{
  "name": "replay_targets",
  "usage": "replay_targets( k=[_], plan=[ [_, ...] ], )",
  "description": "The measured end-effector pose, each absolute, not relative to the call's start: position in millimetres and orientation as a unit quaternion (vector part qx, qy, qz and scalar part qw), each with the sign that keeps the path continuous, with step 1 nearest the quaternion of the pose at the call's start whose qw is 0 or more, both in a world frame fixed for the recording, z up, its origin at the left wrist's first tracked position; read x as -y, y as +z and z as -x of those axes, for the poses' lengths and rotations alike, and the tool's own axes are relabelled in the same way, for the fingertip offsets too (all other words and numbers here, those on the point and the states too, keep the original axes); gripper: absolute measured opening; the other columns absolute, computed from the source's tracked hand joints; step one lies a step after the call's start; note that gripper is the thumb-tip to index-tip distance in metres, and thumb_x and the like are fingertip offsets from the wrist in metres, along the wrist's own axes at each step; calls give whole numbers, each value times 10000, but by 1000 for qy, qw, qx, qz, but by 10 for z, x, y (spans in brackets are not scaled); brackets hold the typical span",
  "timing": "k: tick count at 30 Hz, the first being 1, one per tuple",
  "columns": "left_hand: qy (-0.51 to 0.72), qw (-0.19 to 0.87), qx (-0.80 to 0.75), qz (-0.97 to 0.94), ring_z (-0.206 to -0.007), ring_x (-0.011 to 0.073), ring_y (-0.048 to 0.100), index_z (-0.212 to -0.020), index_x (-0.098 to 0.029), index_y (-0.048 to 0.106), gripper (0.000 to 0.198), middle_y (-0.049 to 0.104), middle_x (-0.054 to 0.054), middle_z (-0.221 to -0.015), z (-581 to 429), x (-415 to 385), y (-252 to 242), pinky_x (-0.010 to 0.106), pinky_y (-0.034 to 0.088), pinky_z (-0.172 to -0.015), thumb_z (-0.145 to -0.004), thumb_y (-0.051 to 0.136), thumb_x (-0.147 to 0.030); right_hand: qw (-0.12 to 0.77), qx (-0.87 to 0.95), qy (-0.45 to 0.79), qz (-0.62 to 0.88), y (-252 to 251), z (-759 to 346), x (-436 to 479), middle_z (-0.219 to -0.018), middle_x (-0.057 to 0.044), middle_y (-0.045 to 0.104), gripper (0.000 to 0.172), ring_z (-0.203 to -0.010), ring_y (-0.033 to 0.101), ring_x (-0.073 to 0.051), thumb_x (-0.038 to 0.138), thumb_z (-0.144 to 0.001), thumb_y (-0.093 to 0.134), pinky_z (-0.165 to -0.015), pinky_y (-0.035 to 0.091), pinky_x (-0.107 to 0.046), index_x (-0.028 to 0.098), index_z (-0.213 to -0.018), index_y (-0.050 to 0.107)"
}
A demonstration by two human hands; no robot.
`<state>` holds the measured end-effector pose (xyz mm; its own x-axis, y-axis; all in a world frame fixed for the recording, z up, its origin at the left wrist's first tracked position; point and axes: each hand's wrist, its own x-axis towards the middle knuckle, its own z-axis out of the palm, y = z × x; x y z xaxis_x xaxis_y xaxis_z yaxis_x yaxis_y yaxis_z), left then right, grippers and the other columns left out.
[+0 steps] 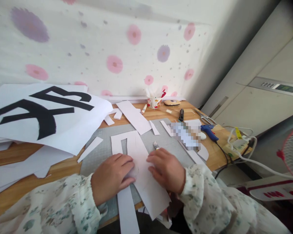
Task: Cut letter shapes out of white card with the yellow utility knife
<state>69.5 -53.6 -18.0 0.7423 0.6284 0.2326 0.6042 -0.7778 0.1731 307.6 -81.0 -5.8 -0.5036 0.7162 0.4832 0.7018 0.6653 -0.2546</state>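
A white board cut-out (136, 146) with a narrow slot near its top lies slantwise over the grey cutting mat (97, 162), its lower end past the table edge. My left hand (113, 172) grips its left side, thumb and fingers bent around the board. On the right edge, the curled fingers of my right hand (167, 170) hold the same board. A small knife-like tool (156, 145) shows just beyond my right knuckles; its other end is hidden. Below my left hand a long white strip (128, 211) hangs toward me.
White sheets with black letter shapes (46, 113) pile up at left. Board offcuts (134, 117) lie behind the mat. Farther back stand a paper cup (154, 102) and a mouse (172, 102). At right are a blue glue gun (209, 132), scissors (205, 117) and a corded power strip (236, 146).
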Motion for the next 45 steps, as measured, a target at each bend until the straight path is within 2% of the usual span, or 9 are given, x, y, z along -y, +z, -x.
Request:
replay_targets(
  k=[5,11,14,23,28,31,34,39,45],
  plan=[
    [148,59,-334,-929,-1001,291,613,-1023,-166,680,261,678,93,-1093,-673,508,-181,476,533,-874,-791,765,-250,283,869,-27,406,9,-3132,730,-1008,-104,715,158,-915,633,-250,179,-857,552,-832,530,-401,181,-976,656],
    [174,53,-338,-923,-1011,285,606,-986,-179,678,264,681,83,-1091,-659,514,-202,481,509,-901,-761,794,-250,266,668,7,695,155,-4347,434,-903,-72,742,161,-779,679,-218,231,-865,494,-704,511,-334,204,-916,644],
    [185,45,-333,-924,-1013,290,607,-980,-180,678,260,684,83,-1095,-656,510,-209,510,489,-931,-759,793,-255,233,650,20,723,154,-4669,433,-907,-84,747,202,-766,681,-213,195,-858,470,-673,491,-320,192,-938,655],
    [189,38,-346,-918,-1013,276,606,-978,-197,681,203,683,79,-1095,-636,482,-208,482,493,-928,-793,746,-246,199,672,43,712,-6,-4624,401,-971,-63,766,230,-957,687,-228,62,-764,495,-838,497,-330,209,-877,631],
    [204,47,-368,-906,-1007,260,624,-997,-193,689,158,692,84,-1090,-595,425,-190,439,509,-905,-872,620,-260,266,666,18,697,80,-4434,493,-1059,-99,740,211,-966,685,-224,167,-874,457,-845,530,-357,197,-995,627],
    [215,48,-395,-892,-970,248,635,-978,-197,692,196,695,75,-1052,-552,350,-194,416,520,-867,-906,540,-298,291,732,33,615,90,-3895,714,-971,-69,746,165,-882,697,-217,228,-882,502,-791,566,-358,219,-975,638],
    [234,36,-418,-877,-961,246,635,-964,-215,698,227,695,71,-1044,-496,265,-215,415,522,-859,-911,504,-319,255,861,56,436,36,-3238,1009,-1165,-94,705,186,-1056,651,-246,195,-843,557,-925,542,-393,201,-1012,635],
    [241,34,-470,-848,-1061,284,624,-960,-205,716,284,672,101,-1159,-382,125,-267,462,500,-950,-895,492,-368,150,911,61,380,-209,-2779,1295,-1522,-110,451,736,-1320,459,-441,712,-689,698,-1004,461,-621,293,-1276,553],
    [230,70,-525,-816,-1112,302,623,-984,-207,725,357,651,104,-1217,-286,38,-266,485,484,-994,-869,471,-431,133,912,1,388,-405,-2865,1309,-1478,-98,521,693,-1305,484,-457,592,-731,741,-946,476,-687,348,-1336,506]
  ],
)
